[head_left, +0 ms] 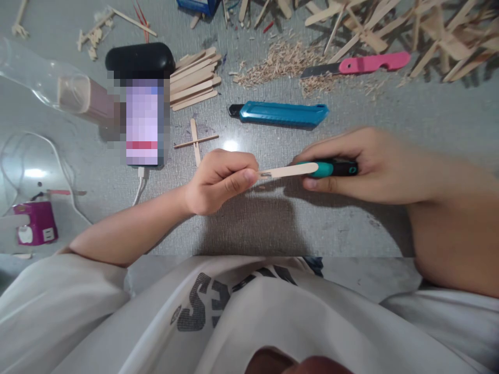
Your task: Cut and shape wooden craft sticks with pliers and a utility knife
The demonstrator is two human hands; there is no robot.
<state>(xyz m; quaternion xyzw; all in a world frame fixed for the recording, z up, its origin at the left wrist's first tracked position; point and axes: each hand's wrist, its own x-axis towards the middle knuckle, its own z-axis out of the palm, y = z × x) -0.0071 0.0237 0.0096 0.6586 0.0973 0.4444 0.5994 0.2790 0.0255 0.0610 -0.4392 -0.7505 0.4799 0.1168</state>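
Pinched between thumb and curled fingers, a flat wooden craft stick (293, 170) juts rightward from my left hand (225, 182). A small notch shows in the stick close to my thumb. My right hand (370, 166) is closed around a teal-and-black handled tool (339, 168); its working end is hidden, so its exact kind cannot be told. The stick's rounded tip overlaps the teal part in view; whether they touch is unclear. Beyond my left hand lie two crossed sticks (196, 150). A blue utility knife (284, 113) rests on the table above both hands.
A pink-handled folding blade (374, 63) lies by wood shavings (276, 62). Flat sticks (197, 83) are stacked beside a black case (140, 59) and a phone (142, 124) on a cable. Assembled stick pieces (366, 36) crowd the far right; a clear bottle (42, 78) lies left.
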